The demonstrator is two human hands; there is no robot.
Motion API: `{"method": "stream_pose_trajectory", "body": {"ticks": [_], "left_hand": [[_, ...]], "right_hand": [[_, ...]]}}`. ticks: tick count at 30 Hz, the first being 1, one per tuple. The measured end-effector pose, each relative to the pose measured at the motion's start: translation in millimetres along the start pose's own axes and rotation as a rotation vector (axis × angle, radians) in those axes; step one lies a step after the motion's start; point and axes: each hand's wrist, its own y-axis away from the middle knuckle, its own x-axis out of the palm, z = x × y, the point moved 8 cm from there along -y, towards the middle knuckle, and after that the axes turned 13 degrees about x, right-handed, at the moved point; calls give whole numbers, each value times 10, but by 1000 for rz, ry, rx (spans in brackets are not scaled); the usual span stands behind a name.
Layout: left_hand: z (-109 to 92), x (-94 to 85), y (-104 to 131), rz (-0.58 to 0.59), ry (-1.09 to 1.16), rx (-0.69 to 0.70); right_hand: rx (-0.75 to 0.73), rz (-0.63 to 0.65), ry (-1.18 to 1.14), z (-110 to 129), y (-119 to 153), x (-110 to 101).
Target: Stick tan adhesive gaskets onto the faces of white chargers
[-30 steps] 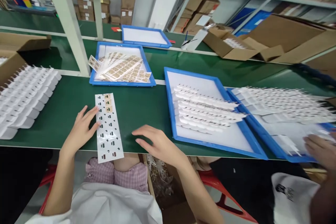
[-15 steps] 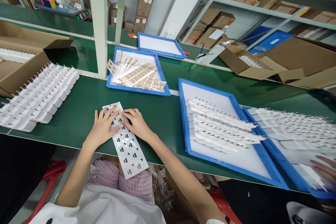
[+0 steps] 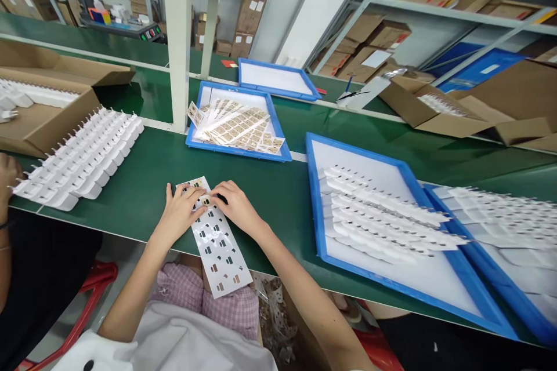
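A long white sticker sheet point(image 3: 221, 255) with rows of small dark cut-outs slants across the bench's front edge, its near end hanging over my lap. Across its upper part lies my left hand point(image 3: 181, 211), fingers stretched out and pressing the sheet down. My right hand point(image 3: 237, 206) bends over the sheet's right edge, thumb and fingertips pinched together. Right beside those fingertips shows a small beige patch point(image 3: 206, 200); whether it is in the pinch is hidden.
Beyond the sheet, a blue-rimmed tray point(image 3: 285, 148) holds beige sticker sheets. White moulded parts in rows point(image 3: 87, 156) stand at left beside an open carton point(image 3: 47, 127). To the right, blue trays point(image 3: 317, 214) carry similar white parts. A co-worker's hand point(image 3: 8, 174) is at far left.
The view has turned slightly left, so everything sits further right. Both hands stay on the sheet's upper part. A co-worker's hand appears at left; the one at right is gone from view.
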Motion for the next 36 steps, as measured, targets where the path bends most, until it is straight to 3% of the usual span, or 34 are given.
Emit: {"method": "stream_pose_trajectory", "body": {"ticks": [6,11,14,16,18,20,23,25,28,32,36], "left_hand": [[41,38,-3,39,47,-12],[101,89,-21,68,61,-16],[96,115,-63,85,68,-11],[79,80,-71,86,64,-7],[85,-64,-20,43,33,-9],[191,-376,144,-108,-59,-80],[564,-1003,681,-424,-309,-424],[811,-1264,1048,-483,-438,-652],[1011,-1380,1274,-455,-466,-685],[1077,-1346,1374,-479,-454,-667],[1136,-1287,1546,-566,-411,-725]], "right_hand": [[-90,-11,150,198,1,-47],[-181,-67,212,255,167,-130],[-134,-160,76,152,302,-319],[42,-200,-218,2,424,-432],[293,-129,-602,-140,621,-343],[519,42,-926,-144,882,-51],[700,273,-1172,12,1193,391],[731,285,-1224,58,1230,538],[726,163,-1240,19,1091,568],[758,-21,-1357,-72,923,499],[747,-151,-1432,-124,944,402]]}}
